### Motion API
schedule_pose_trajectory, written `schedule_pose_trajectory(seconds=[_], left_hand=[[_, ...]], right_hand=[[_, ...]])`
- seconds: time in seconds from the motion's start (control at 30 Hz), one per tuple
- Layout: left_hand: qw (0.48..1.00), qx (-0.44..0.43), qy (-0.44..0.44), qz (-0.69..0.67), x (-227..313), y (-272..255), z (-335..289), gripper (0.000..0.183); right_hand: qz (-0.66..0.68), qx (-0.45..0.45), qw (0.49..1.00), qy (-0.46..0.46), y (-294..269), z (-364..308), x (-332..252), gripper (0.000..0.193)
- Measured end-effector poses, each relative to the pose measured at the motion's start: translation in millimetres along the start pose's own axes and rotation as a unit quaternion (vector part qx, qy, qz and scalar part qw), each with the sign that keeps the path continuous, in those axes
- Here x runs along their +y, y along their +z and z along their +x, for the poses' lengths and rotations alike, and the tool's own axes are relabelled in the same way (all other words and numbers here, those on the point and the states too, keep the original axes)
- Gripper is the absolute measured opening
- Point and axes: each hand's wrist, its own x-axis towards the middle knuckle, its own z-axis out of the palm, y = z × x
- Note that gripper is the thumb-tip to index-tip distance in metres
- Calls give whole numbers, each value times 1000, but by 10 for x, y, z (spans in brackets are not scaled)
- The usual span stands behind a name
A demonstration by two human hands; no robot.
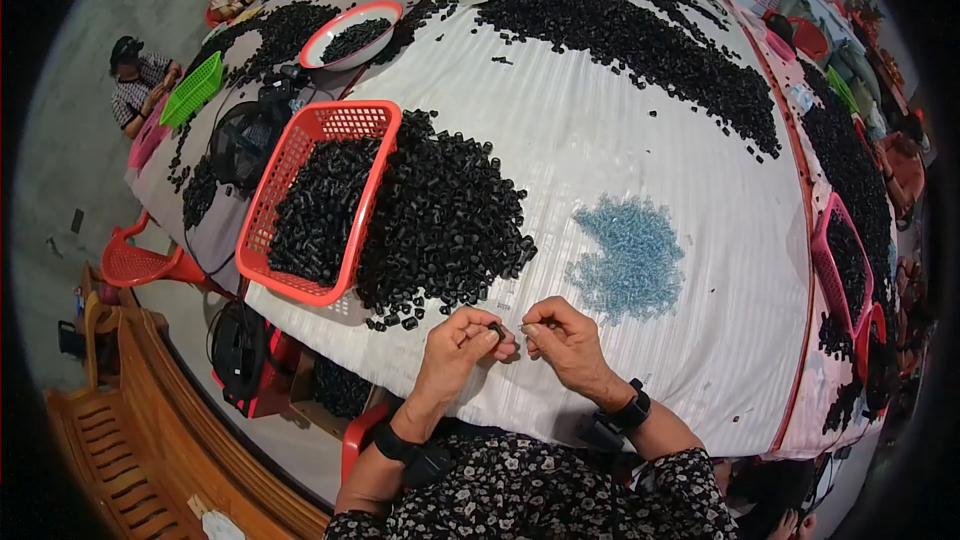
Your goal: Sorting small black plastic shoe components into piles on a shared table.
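Note:
My left hand [452, 352] is closed, pinching a small black cylindrical part [495, 330] between thumb and fingers. Close beside it, over the near edge of the cloth, my right hand [566, 345] has its thumb and fingertips pressed together on a tiny clear piece [524, 328], mostly hidden by the fingers. Beyond my left hand spreads a heap of loose black parts [445, 215]. A red plastic basket [290, 286], filled with the same parts, stands against the heap's left side. Small clear bluish pieces [630, 258] lie in a patch beyond my right hand.
White cloth [740, 340] covers the table. A long bank of black parts [630, 25] lies at the far side. A red-rimmed bowl [352, 35], a green basket [194, 90] and a pink basket [842, 260] stand farther off. Other people sit around; a wooden bench [125, 440] is lower left.

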Motion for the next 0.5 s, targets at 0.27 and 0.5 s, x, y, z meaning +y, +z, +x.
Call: schedule_pose_trajectory(seconds=[0.27, 0.5], left_hand=[[998, 5, -15, -56, -110, -14, 6, 11], [991, -7, -32, -133, -117, 24, -14, 14]], right_hand=[[-32, -28, 999, 1, -12, -12, -48, 10], [-22, -27, 999, 16, -2, -16, -68, 8]])
